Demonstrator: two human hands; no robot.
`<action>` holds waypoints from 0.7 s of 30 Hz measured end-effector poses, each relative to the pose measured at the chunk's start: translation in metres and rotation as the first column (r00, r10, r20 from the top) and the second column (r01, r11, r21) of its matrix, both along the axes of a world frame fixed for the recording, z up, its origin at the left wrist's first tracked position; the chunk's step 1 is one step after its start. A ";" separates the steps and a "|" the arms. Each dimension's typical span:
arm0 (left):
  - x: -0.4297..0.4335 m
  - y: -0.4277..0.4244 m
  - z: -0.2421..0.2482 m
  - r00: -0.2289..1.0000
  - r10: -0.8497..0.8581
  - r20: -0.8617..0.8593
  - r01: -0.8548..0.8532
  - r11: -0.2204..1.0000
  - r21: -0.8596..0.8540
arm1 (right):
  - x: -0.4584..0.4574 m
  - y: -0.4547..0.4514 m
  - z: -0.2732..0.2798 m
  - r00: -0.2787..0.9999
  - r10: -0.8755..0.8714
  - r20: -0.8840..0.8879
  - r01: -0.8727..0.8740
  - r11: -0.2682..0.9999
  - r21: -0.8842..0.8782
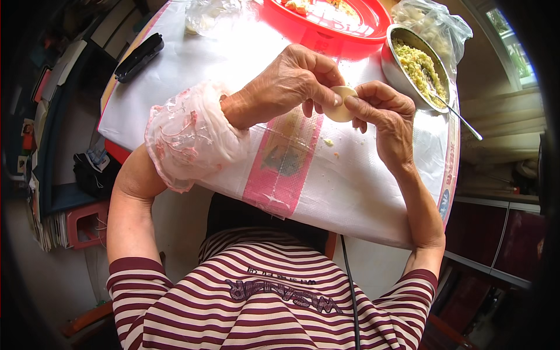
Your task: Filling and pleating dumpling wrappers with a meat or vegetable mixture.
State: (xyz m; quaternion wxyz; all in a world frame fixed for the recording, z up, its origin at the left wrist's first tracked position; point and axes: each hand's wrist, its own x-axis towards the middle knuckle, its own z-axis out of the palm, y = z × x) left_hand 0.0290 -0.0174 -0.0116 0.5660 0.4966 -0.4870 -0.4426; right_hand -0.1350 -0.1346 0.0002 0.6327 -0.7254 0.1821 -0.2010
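Note:
A round, pale dough wrapper [340,114] is pinched between both my hands above the table. My left hand [293,83] grips its left side between thumb and fingers, and a sheer embroidered sleeve cover [197,135] wraps that forearm. On the opposite edge, the thumb and fingers of my right hand [389,109] press the wrapper. Beyond the right hand sits a metal bowl [388,72] of chopped yellow-green filling [413,61], tilted in view. A metal spoon [466,120] rests in it, its handle over the rim.
A red round tray [323,41] holding food stands at the back. Clear plastic bags lie at the back left [214,17] and behind the bowl [433,26]. A black case [139,58] is near the left edge. Filling crumbs [329,142] dot the white woven table cover [350,188].

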 end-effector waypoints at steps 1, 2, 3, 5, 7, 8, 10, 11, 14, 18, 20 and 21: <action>0.000 0.001 0.000 0.999 0.010 -0.035 -0.011 0.999 -0.032 | 0.000 0.001 0.000 1.000 0.000 0.000 0.000 1.000 0.001; 0.000 0.001 -0.001 0.997 0.018 -0.071 -0.023 0.998 -0.064 | 0.000 0.003 0.001 1.000 -0.007 -0.002 0.007 1.000 0.015; 0.000 0.002 0.000 0.997 0.019 -0.072 -0.023 0.998 -0.062 | 0.000 0.004 0.002 1.000 -0.012 -0.006 0.012 0.999 0.029; -0.001 0.003 0.003 0.997 0.038 -0.068 -0.042 0.998 -0.055 | 0.001 0.002 0.002 1.000 -0.004 0.002 0.004 1.000 0.029; -0.002 0.002 0.003 0.998 0.033 -0.058 -0.036 0.997 -0.062 | 0.002 0.001 0.001 1.000 0.000 0.009 0.000 1.000 0.028; -0.002 0.002 0.003 0.998 0.029 -0.047 -0.032 0.997 -0.070 | 0.004 0.001 0.001 0.999 -0.004 0.038 0.005 1.000 -0.024; -0.003 0.002 0.004 0.999 0.026 -0.026 -0.027 0.998 -0.056 | 0.005 0.003 0.000 0.998 -0.006 0.064 0.010 0.997 -0.070; -0.003 0.003 0.004 1.000 0.022 -0.002 -0.022 0.999 -0.044 | 0.004 0.004 0.001 0.998 0.021 0.054 -0.017 0.997 -0.076; -0.005 0.002 0.003 0.999 0.031 -0.031 -0.034 0.997 -0.073 | 0.001 0.004 0.002 0.998 0.039 0.053 -0.036 0.998 -0.059; -0.008 0.001 0.003 0.995 0.056 -0.085 -0.063 0.994 -0.084 | -0.001 0.006 0.008 0.999 -0.001 0.041 0.003 0.999 -0.050; -0.007 0.002 0.005 0.999 0.006 -0.050 -0.008 0.999 -0.041 | -0.002 0.004 0.007 0.999 -0.005 0.047 0.007 0.999 -0.041; -0.007 0.002 0.005 0.999 0.008 -0.049 -0.010 0.999 -0.041 | -0.001 0.004 0.007 0.999 -0.004 0.055 0.006 1.000 -0.031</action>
